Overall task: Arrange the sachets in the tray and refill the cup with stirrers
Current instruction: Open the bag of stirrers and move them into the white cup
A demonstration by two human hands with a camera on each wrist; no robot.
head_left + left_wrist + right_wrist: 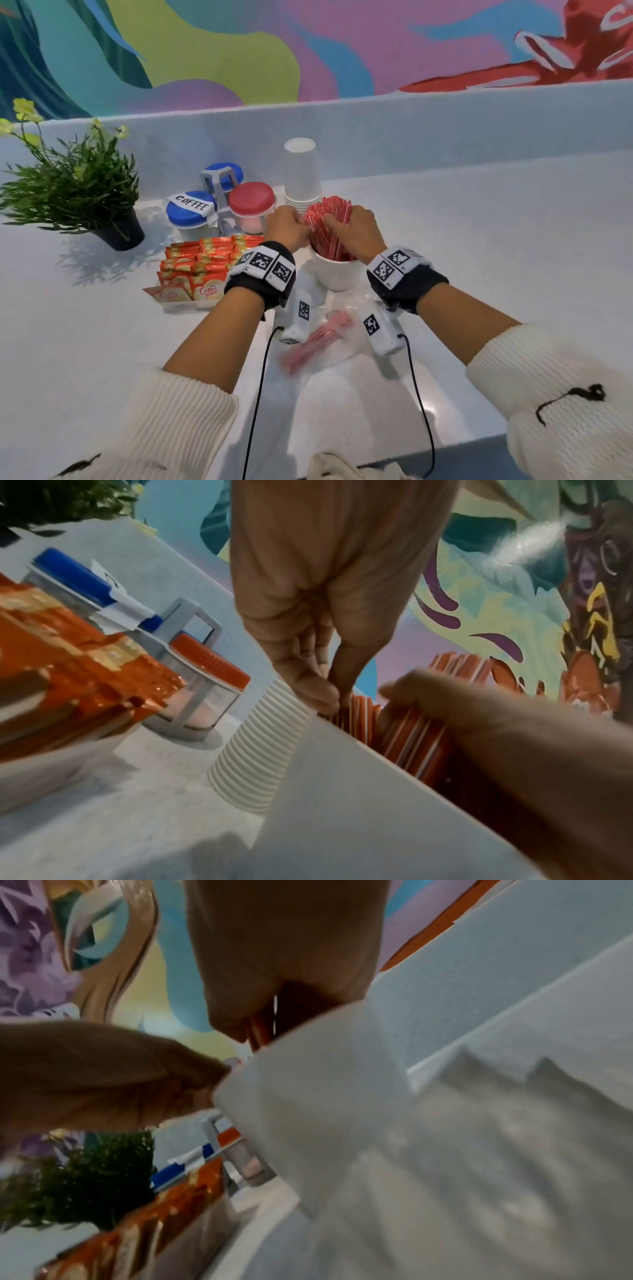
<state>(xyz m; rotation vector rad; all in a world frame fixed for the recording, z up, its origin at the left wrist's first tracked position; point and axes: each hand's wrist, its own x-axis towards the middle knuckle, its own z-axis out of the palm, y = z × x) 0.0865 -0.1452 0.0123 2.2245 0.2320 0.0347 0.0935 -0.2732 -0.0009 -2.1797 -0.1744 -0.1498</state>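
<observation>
A white cup stands mid-counter, packed with red-and-white stirrers that fan out above its rim. My left hand pinches the left side of the bundle; in the left wrist view its thumb and fingers close on stirrers at the cup rim. My right hand curls round the bundle's right side. Its fingers hide most of the stirrers above the cup. Orange creamer sachets stand in rows in a clear tray left of the cup.
A clear plastic bag with a few loose stirrers lies just in front of the cup. Behind the cup rises a stack of paper cups. A rack of lidded jars and a potted plant stand at the back left.
</observation>
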